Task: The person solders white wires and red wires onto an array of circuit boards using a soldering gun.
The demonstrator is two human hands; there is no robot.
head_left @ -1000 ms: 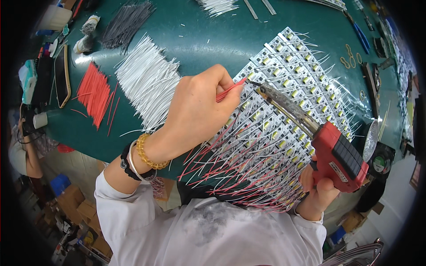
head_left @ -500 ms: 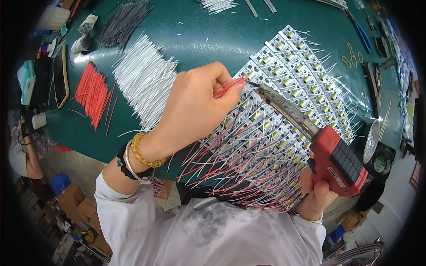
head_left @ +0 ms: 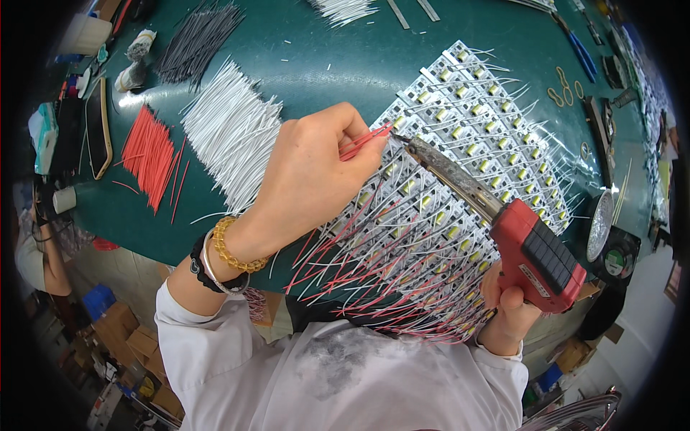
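While the left hand [head_left: 313, 176] sits curled over the near edge of the boards [head_left: 460, 165], its thumb and forefinger are pinched on a few thin red wires [head_left: 365, 141] whose free ends poke out toward the upper right. Most of those wires are buried in the fist, so how many there are cannot be told. The right hand [head_left: 507, 305] is wrapped around the grip of a red soldering gun [head_left: 535, 255], but the gun body covers nearly all of it; only the fingers below and a bit of wrist show. The gun's long, scorched barrel slants up and to the left across the boards, and its tip [head_left: 397, 137] comes right beside the red wire ends; whether they touch is too fine to see. The boards lie in white rows on the green table [head_left: 338, 57], each bristling with white and red leads that hang off the near edge over a white shirt. Left of the hand lie loose wires in heaps, white [head_left: 233, 136], red [head_left: 149, 154] and grey [head_left: 194, 39], the last cut off at the top.
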